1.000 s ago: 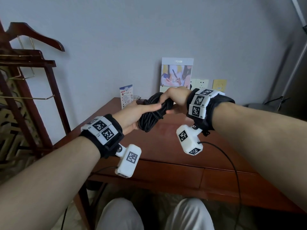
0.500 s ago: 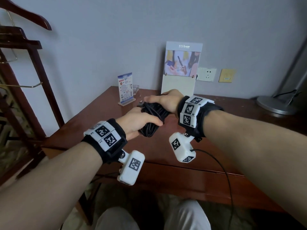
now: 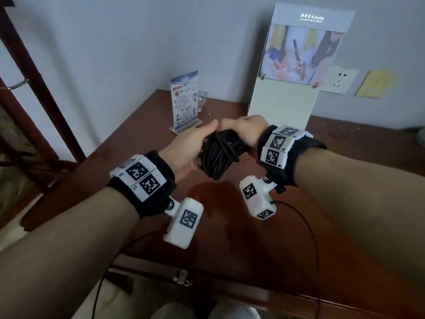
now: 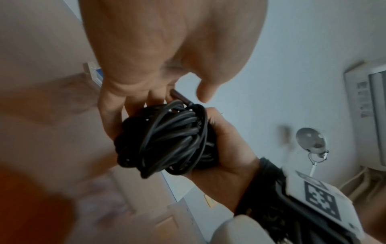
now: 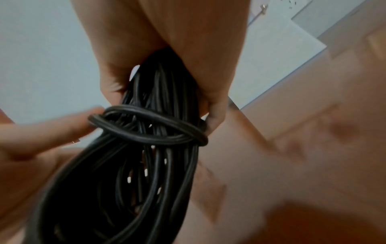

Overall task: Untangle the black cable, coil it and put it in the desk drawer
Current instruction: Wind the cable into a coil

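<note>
The black cable (image 3: pixel 219 155) is wound into a thick coil with a few turns wrapped round its middle (image 5: pixel 150 130). It hangs just above the red-brown desk (image 3: pixel 345 162). My right hand (image 3: pixel 246 128) grips the coil's upper end from above, fingers curled round it (image 5: pixel 171 54). My left hand (image 3: pixel 190 143) lies against the coil's left side with straight fingers (image 4: pixel 117 105), thumb held apart. A cable end (image 4: pixel 179 97) sticks out by the left fingertips. The desk drawer front and its metal handle (image 3: pixel 182 278) sit below the near edge, closed.
On the desk at the back stand an acrylic sign holder (image 3: pixel 185 102) and a tall white picture board (image 3: pixel 292 65) leaning on the wall. A small screw (image 3: pixel 209 114) lies near the sign. A dark wooden rack (image 3: pixel 39 77) stands to the left.
Both hands have come down closer to the desk with the coil. My left hand has loosened from gripping the coil to straight fingers resting against it. The right hand still grips it.
</note>
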